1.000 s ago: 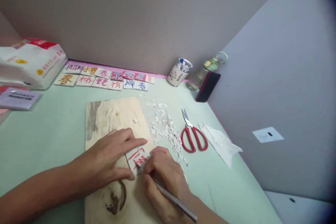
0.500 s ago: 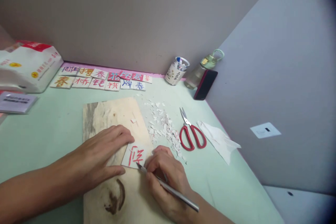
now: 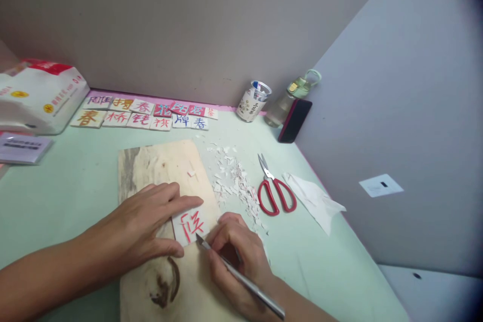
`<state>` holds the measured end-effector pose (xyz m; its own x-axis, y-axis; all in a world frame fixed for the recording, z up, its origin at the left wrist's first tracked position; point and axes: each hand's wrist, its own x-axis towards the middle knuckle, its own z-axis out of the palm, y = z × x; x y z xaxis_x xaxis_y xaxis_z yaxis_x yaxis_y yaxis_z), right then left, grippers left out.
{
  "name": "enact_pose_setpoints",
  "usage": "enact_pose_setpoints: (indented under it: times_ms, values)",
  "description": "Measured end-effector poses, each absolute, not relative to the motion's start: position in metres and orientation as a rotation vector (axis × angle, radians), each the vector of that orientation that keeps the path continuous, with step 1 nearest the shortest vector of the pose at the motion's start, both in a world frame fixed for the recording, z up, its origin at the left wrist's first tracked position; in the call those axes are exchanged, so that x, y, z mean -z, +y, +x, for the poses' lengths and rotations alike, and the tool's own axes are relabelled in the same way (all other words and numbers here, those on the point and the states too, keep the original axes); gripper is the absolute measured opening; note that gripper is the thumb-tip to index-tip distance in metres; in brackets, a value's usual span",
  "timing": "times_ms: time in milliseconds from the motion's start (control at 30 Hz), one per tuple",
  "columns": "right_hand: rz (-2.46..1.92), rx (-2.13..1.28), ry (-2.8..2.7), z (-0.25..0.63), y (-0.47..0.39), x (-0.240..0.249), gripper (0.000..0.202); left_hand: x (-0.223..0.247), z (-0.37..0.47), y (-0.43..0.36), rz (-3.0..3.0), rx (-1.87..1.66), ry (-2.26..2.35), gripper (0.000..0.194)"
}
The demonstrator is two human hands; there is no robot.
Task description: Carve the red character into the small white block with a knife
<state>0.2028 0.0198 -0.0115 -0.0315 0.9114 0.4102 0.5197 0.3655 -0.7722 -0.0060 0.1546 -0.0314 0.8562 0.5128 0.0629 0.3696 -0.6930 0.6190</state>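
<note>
A small white square tile [image 3: 188,225] with a red character lies on the wooden board [image 3: 158,161]. My left hand [image 3: 158,216] grips it, index finger along its top edge and thumb at its lower left corner. In my right hand [image 3: 237,256] is a silver craft knife [image 3: 252,288], held like a pen. Its blade tip meets the lower part of the tile, close to the red strokes. A small white chip [image 3: 191,173] rests on the board above my left fingers. The knife's grip is partly hidden by my right fingers.
Right of the board lie many white shavings [image 3: 237,176], red-handled scissors [image 3: 277,196] and a crumpled tissue [image 3: 315,201]. Two rows of lettered tiles [image 3: 139,113] line the back, near a can [image 3: 253,103], bottle [image 3: 279,108] and leaning phone [image 3: 295,121]. A white package [image 3: 49,100] stands left.
The tile has turned counterclockwise and shifted slightly left. My left index finger has stretched further right along its top edge. The knife tip stays in nearly the same place.
</note>
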Motion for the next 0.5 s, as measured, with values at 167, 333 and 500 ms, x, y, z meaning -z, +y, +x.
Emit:
enact_pose_setpoints:
  times_ms: [167,333,500]
  values:
    - [-1.241,-0.489,-1.704,0.201,0.02,0.016,0.016,0.033,-0.005,0.156,2.418,-0.308,0.646,0.07]
    - [-1.203,-0.415,-1.735,0.2,0.019,0.024,0.018,0.034,-0.004,0.156,2.447,-0.34,0.635,0.069]
    - [-1.175,-0.372,-1.787,0.201,0.019,0.023,0.02,0.038,-0.005,0.156,2.46,-0.351,0.649,0.072]
